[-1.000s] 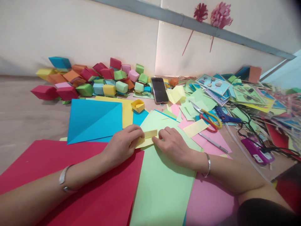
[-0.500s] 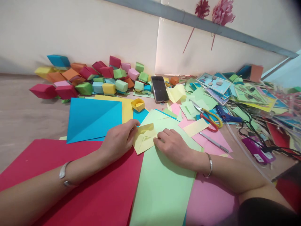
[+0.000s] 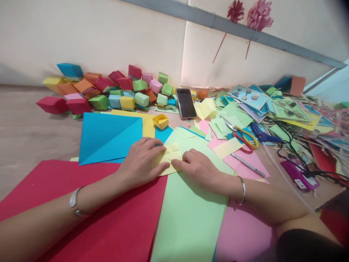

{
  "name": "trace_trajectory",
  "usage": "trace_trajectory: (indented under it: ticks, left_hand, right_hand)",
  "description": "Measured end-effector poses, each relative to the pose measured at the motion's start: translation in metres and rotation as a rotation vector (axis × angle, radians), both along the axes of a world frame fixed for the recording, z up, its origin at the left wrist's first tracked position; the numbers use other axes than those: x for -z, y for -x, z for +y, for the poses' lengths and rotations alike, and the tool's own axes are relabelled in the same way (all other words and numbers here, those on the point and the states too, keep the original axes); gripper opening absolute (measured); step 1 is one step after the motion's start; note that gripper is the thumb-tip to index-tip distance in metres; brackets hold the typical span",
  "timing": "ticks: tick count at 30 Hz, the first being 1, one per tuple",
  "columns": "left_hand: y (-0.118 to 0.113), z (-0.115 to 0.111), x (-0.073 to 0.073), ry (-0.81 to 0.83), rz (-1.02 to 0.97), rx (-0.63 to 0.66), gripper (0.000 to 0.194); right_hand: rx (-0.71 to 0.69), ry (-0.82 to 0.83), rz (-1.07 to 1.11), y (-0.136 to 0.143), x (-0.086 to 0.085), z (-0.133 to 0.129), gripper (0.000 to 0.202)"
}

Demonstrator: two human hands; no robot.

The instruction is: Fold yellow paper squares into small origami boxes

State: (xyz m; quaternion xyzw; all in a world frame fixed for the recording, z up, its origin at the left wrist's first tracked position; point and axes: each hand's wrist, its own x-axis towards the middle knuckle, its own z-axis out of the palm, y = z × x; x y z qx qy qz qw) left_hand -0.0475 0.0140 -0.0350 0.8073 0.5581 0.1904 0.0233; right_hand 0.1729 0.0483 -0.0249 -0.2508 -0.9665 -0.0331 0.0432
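A small pale yellow folded paper (image 3: pixel 167 156) lies in front of me on a light green sheet (image 3: pixel 191 214), its lower left corner reaching over the red sheet. My left hand (image 3: pixel 143 158) holds the paper's left side, with fingers at the far edge and thumb on the near part. On its right side, my right hand (image 3: pixel 197 167) has curled fingers, and its thumb presses the paper close to my left thumb. Both hands hide parts of the folds. Just beyond stands a small open yellow paper box (image 3: pixel 160 121).
Red sheets (image 3: pixel 117 214), a blue folded sheet (image 3: pixel 109 134) and pink paper (image 3: pixel 242 229) surround the work. Many coloured paper boxes (image 3: pixel 125 83) line the wall, beside a phone (image 3: pixel 186 103). To the right lie scissors (image 3: pixel 242 138), a cutter (image 3: pixel 251 165), a glue gun (image 3: pixel 263 133) and a purple power strip (image 3: pixel 298 174).
My left hand has shifted over the yellow paper, its thumb now lying on the near part. The paper's raised far flap is lower and flatter. My right thumb has moved slightly left.
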Motion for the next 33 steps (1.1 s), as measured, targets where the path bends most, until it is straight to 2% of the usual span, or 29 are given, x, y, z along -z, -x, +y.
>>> trace_trajectory:
  ticks: [4, 8, 14, 16, 19, 25, 29, 33]
  left_hand:
    - [-0.004, -0.004, 0.001, 0.015, -0.002, 0.036, 0.04]
    - [-0.005, -0.005, 0.004, 0.018, -0.005, 0.063, 0.042]
    - [-0.003, -0.004, 0.006, 0.04, -0.002, 0.077, 0.042]
    - [-0.004, -0.005, 0.006, 0.044, 0.007, 0.073, 0.043]
    - [-0.004, -0.005, 0.005, 0.056, 0.013, 0.068, 0.042]
    - [-0.005, -0.006, 0.004, -0.009, -0.011, 0.092, 0.038]
    - [-0.003, -0.007, 0.0, -0.134, -0.021, 0.083, 0.031]
    - [0.0, -0.007, -0.007, -0.224, 0.142, 0.057, 0.03]
  right_hand:
    - [0.032, 0.11, -0.016, 0.004, 0.0, 0.008, 0.036]
    - [0.002, 0.286, -0.026, 0.006, -0.006, 0.015, 0.021]
    - [0.165, 0.448, 0.147, 0.004, -0.019, 0.017, 0.025]
    - [0.226, 0.444, 0.171, 0.0, -0.022, 0.018, 0.023]
    - [0.279, 0.378, 0.057, -0.007, -0.025, 0.021, 0.01]
    - [0.161, 0.231, -0.247, -0.014, -0.032, 0.022, 0.012]
    - [0.14, 0.187, -0.283, -0.015, -0.033, 0.021, 0.012]
    - [0.107, 0.155, -0.266, -0.016, -0.032, 0.021, 0.015]
